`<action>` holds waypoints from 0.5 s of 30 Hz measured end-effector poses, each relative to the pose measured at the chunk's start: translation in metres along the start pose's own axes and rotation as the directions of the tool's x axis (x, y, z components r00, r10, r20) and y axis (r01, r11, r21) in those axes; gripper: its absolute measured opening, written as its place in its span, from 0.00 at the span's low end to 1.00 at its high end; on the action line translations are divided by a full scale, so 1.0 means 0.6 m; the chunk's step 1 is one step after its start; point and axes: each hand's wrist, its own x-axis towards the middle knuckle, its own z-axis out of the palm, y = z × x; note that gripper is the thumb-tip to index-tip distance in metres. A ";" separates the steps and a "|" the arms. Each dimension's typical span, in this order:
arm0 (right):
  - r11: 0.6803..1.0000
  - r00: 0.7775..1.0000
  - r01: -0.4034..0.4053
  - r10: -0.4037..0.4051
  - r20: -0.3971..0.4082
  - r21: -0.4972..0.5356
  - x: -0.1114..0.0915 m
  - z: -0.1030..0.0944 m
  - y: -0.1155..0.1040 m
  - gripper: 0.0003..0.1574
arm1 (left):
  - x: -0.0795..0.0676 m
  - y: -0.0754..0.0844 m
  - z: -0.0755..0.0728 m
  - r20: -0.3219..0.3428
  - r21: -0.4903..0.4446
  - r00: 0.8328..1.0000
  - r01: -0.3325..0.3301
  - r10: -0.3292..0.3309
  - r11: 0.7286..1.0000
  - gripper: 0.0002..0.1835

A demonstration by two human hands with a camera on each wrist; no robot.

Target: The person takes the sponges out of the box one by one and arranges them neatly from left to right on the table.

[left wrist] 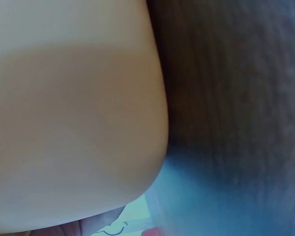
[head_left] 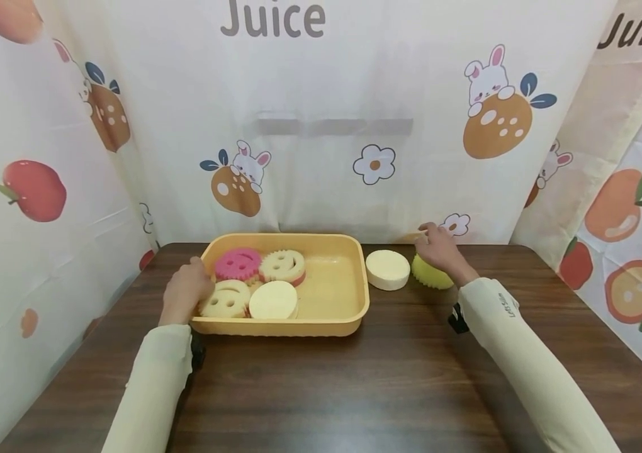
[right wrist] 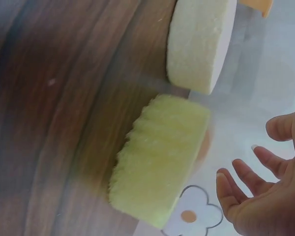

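Note:
My left hand [head_left: 187, 288] grips the left rim of a yellow plastic tray [head_left: 331, 328]; the tray's wall [left wrist: 78, 132] fills much of the left wrist view, with only a bit of the fingers showing below it. Over a yellow-green scalloped sponge [head_left: 433, 275] hovers my right hand [head_left: 440, 250], its fingers loosely spread and apart from the sponge. That same sponge [right wrist: 160, 160] lies flat on the table in the right wrist view, with the right hand [right wrist: 270, 182] off to one side. Beside it lies a round cream sponge [head_left: 388, 270].
Inside the tray sit a pink smiley sponge [head_left: 238, 263], two cream smiley sponges [head_left: 282, 265] and a plain round cream sponge [head_left: 273, 301]; the tray's right half shows bare floor. A printed curtain [head_left: 321, 182] stands close behind the dark wooden table [head_left: 321, 390].

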 end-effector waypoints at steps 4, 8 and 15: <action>1.000 1.000 0.013 -0.014 0.022 0.025 0.001 0.005 -0.015 0.35 | -0.001 -0.002 0.001 -0.005 -0.001 1.000 -0.007 0.007 1.000 0.26; 0.998 0.999 0.032 -0.034 0.040 0.054 0.000 0.011 -0.024 0.34 | -0.004 -0.003 0.003 -0.007 -0.007 1.000 0.004 -0.004 1.000 0.25; 0.997 0.996 0.076 -0.077 0.047 0.034 0.001 0.007 -0.039 0.34 | -0.003 0.004 0.003 -0.031 -0.005 0.999 0.010 -0.010 1.000 0.24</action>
